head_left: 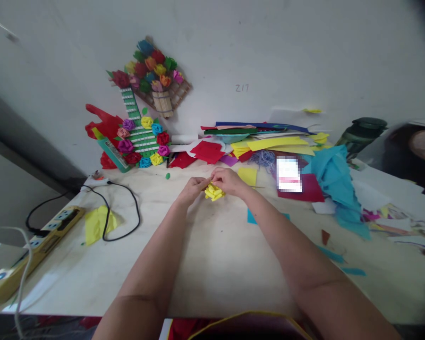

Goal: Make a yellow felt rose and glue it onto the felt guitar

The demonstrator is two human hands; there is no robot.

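Both my hands meet over the middle of the table around a yellow paper flower made of folded petals. My left hand grips its left side, fingers closed. From the upper right, my right hand pinches at the flower's top edge; the fingertips partly cover it. A yellow paper square lies just behind my right wrist, with a thin stick beside it. Under my right forearm a blue paper piece sticks out.
A yellow power strip with a black cable runs along the left. Behind stand a glue bottle and a flower-trimmed guitar-shaped craft. Stacked coloured paper, a bright-screened phone, blue crepe paper and a dark bottle occupy the right.
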